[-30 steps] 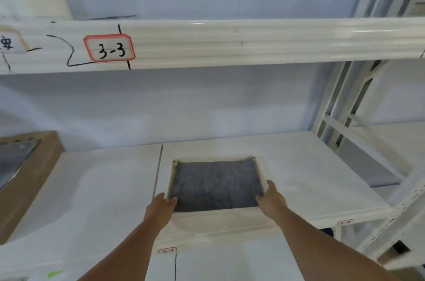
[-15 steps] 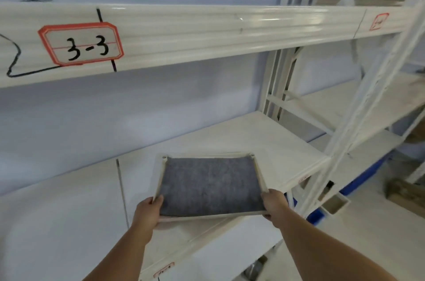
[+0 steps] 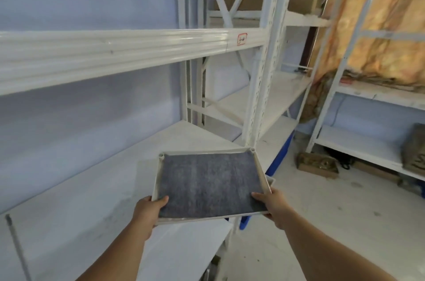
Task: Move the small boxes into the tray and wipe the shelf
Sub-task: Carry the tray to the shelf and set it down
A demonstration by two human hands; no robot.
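- Shelf (image 3: 69,211): white board, far left to centre, w/ dusty smudges near the front edge. Prob. the surface due a wipe.
- Left hand (image 3: 147,209): clamped on the tray's near-left corner, thumb on top over the liner, fingers tucked under (hidden). A corner grip keeps a wide flat thing from tipping.
- Tray (image 3: 207,218): shallow, pale rim, w/ a grey felt liner (image 3: 207,184) inside & nothing else showing on it. It's held in the air at the shelf's front right corner, partly above the board, partly out over the floor, approx. level. So it looks carried, not parked. No small boxes in it yet, so step 1 is barely begun.
- Right hand (image 3: 273,207): same grip on the near-right corner, thumb on the liner's edge, rest wrapped beneath. Two hands at matching corners share the load evenly.
- Post (image 3: 259,96): rack upright just behind the tray. A blue bin (image 3: 279,161) sits on the floor by its foot.
- Box (image 3: 317,164): small brown one on the floor, right of the bin, well apart from the tray. Can't tell if it's one the task means.
- Rack (image 3: 368,101): second unit, far right, w/ a wrapped bundle (image 3: 391,27) above.
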